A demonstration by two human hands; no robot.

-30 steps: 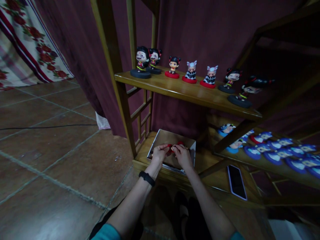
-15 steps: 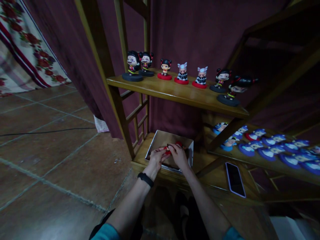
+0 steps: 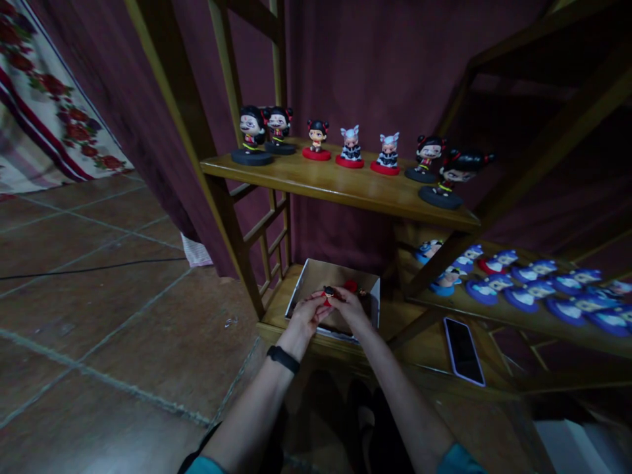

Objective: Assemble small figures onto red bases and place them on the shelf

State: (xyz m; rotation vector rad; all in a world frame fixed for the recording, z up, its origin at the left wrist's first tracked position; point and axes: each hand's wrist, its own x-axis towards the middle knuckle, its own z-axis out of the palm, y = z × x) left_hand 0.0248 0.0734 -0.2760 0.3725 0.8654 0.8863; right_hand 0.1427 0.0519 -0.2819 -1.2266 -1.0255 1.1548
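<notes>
Forearms (image 3: 255,409) slant inward from the near side; your left hand (image 3: 307,313) and right hand (image 3: 351,309) meet, grasping one small black-haired figurine (image 3: 328,292) between them, over the open box (image 3: 374,300) on the lower shelf (image 3: 275,309).

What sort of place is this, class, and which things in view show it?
Probably an indoor display corner, perhaps in a home or small shop: a wooden shelf unit holds rows of big-headed figurines, a maroon curtain hangs behind it, and a tiled floor lies below.
</notes>
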